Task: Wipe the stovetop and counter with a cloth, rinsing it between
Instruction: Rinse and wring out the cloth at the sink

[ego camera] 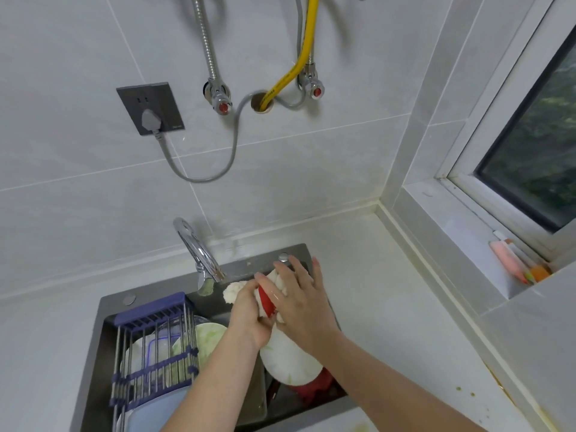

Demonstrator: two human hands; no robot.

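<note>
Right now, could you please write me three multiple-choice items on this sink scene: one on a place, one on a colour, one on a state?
1. Where is the cloth?
A. On the windowsill
B. Between both hands above the sink
C. Hanging on the faucet

2. What colour is the hose entering the wall hole?
A. Yellow
B. Blue
C. Black

3. What is the state of the wall socket?
A. Empty
B. Covered by tape
C. A grey plug sits in it

Answers: 1 B, the left hand and right hand hold the white cloth over the basin; 2 A, the hose is plainly yellow; 3 C, a plug with a grey cable is inserted.
</note>
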